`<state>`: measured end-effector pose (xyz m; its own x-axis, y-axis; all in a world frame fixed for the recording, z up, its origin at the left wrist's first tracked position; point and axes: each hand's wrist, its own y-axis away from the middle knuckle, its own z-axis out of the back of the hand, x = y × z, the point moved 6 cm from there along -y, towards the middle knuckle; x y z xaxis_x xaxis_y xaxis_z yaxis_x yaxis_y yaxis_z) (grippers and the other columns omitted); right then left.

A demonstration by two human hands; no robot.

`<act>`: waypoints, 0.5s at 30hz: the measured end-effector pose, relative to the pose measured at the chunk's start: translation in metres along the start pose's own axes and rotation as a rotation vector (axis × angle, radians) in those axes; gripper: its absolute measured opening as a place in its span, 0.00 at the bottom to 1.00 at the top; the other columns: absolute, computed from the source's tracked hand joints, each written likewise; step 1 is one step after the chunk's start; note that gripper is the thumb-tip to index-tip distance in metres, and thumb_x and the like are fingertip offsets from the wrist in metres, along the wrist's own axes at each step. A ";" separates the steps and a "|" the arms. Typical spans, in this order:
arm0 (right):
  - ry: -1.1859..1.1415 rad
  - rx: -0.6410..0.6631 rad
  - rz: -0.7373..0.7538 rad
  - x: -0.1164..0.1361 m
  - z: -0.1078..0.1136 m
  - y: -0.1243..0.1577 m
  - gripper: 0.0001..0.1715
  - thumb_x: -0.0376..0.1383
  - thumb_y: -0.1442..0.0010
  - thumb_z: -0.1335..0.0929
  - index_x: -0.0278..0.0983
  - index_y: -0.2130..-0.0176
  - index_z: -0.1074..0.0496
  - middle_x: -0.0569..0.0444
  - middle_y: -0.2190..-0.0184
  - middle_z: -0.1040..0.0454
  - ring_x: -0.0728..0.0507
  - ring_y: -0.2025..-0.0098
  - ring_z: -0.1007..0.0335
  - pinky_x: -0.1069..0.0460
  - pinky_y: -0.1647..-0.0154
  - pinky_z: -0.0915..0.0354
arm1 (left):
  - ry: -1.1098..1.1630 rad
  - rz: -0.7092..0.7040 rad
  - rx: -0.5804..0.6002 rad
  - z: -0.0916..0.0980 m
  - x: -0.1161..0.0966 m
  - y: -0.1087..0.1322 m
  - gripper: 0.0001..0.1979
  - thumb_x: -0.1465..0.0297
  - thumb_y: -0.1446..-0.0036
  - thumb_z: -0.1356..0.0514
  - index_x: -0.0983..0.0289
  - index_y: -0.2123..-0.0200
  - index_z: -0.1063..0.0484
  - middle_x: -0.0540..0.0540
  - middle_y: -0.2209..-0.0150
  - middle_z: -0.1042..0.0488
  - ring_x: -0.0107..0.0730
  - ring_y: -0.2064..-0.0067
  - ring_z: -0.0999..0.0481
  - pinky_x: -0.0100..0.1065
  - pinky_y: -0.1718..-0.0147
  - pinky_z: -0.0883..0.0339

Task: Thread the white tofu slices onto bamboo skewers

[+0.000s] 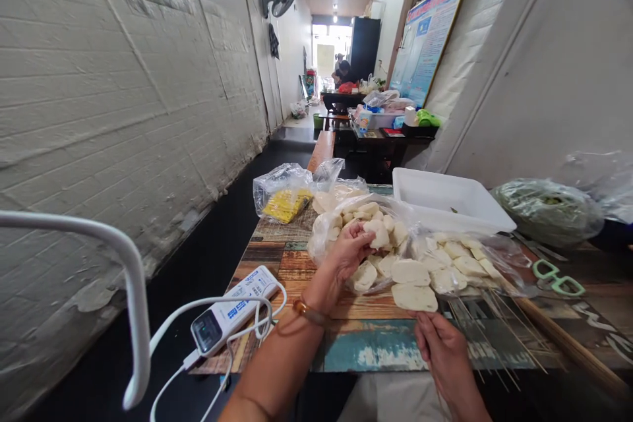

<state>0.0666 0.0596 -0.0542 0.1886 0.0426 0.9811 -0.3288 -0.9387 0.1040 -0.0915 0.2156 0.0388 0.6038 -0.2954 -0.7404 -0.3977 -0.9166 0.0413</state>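
My left hand pinches a pale, off-white slice over an open plastic bag full of similar slices. My right hand is closed round a thin wooden skewer, its lower end pointing toward me. Two flat pale slices sit at the skewer's upper end, just beyond my right fingertips. To their right, more pale slices lie on clear plastic. Several bare skewers are spread on the patterned wooden table beside my right hand.
A white plastic tub stands behind the slices. Green-handled scissors and a bagged green mass are at right. A yellow-filled bag lies back left. A white power bank with cables sits near the left edge. Farther off, a person sits.
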 end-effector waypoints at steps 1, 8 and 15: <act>-0.005 0.004 0.002 0.000 0.000 0.000 0.19 0.50 0.44 0.28 0.37 0.68 0.25 0.62 0.86 0.37 0.52 0.84 0.48 0.56 0.84 0.54 | -0.008 -0.013 -0.015 0.000 0.001 0.001 0.20 0.68 0.63 0.25 0.67 0.69 0.29 0.53 0.70 0.25 0.26 0.71 0.25 0.26 0.73 0.29; -0.086 0.027 -0.009 0.006 -0.001 0.006 0.18 0.50 0.43 0.28 0.37 0.67 0.25 0.63 0.85 0.39 0.53 0.83 0.51 0.56 0.84 0.56 | 0.002 -0.051 -0.097 -0.003 0.003 0.032 0.26 0.71 0.63 0.25 0.64 0.58 0.28 0.50 0.67 0.24 0.23 0.73 0.26 0.23 0.77 0.30; -0.131 0.127 -0.034 0.018 0.002 0.041 0.18 0.49 0.43 0.29 0.37 0.66 0.25 0.63 0.86 0.40 0.53 0.83 0.52 0.56 0.84 0.54 | 0.031 0.002 -0.134 -0.015 0.017 0.073 0.17 0.74 0.57 0.28 0.69 0.62 0.27 0.56 0.63 0.22 0.33 0.63 0.21 0.31 0.63 0.24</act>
<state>0.0581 0.0208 -0.0329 0.3197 0.0380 0.9468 -0.2019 -0.9735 0.1072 -0.1003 0.1393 0.0392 0.6254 -0.3032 -0.7190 -0.3042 -0.9432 0.1331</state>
